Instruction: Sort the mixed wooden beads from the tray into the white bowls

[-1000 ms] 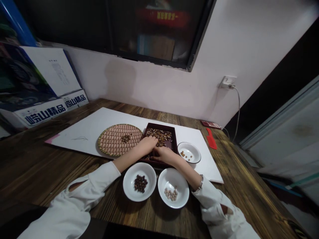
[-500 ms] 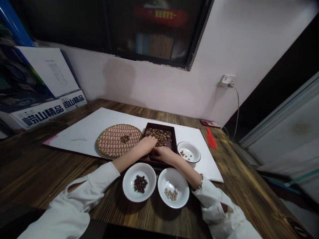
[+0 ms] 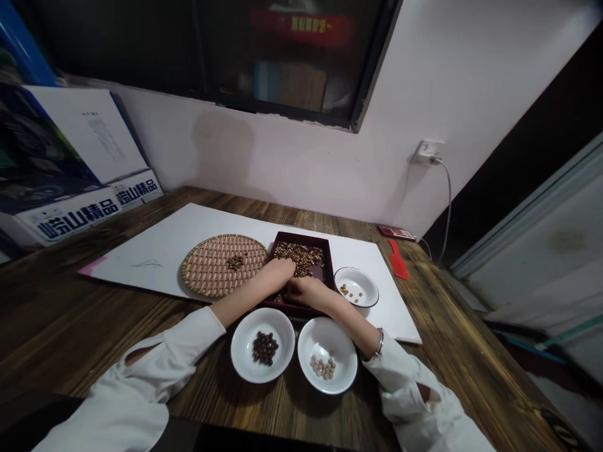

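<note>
A dark red tray holds many small mixed beads. Over its near left part is my left hand, fingers bent down among the beads, tips hidden. My right hand is closed just beside it, low in the tray; whatever it holds is hidden. In front of the tray stand a white bowl with dark brown beads and another white bowl with pale beads. A rimmed bowl at the right has several yellowish pieces. The woven round mat bears a few brown beads.
Under the tray and mat lies a white board on the wooden table. A red comb-like object and a phone lie at the right. Printed boxes stand at the left, and a socket with a cable is on the wall.
My left hand has shifted very slightly, its fingers curling in a little more. My right hand stays in the same place. The view has moved slightly.
</note>
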{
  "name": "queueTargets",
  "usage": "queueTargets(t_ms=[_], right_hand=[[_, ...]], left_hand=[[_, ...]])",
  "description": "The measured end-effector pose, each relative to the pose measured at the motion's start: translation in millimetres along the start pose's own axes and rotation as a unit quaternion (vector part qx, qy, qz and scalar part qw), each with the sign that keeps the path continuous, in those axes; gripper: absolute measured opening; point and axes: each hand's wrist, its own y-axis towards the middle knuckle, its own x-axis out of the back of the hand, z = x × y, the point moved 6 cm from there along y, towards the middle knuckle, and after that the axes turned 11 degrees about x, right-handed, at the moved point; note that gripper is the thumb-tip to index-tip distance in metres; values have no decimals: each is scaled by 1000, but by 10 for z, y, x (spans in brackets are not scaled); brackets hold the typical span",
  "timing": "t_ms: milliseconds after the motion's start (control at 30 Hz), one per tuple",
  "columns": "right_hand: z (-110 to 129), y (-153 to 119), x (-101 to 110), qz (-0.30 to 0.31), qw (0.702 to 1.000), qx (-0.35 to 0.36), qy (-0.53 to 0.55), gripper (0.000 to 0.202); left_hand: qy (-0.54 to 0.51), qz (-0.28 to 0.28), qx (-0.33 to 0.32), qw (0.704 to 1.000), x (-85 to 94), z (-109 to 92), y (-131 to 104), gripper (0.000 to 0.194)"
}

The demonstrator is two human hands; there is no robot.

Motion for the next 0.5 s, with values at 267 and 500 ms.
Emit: queueTargets(t_ms=[267,500], right_hand=[[-43,14,-34,-10,1000,3,2,21],[-48,10,-35,-10,1000,-1,6,21]], left_hand=[[-57,12,-43,997,14,-31,15,24],[-176,36,-48,983,77,21,-26,21]])
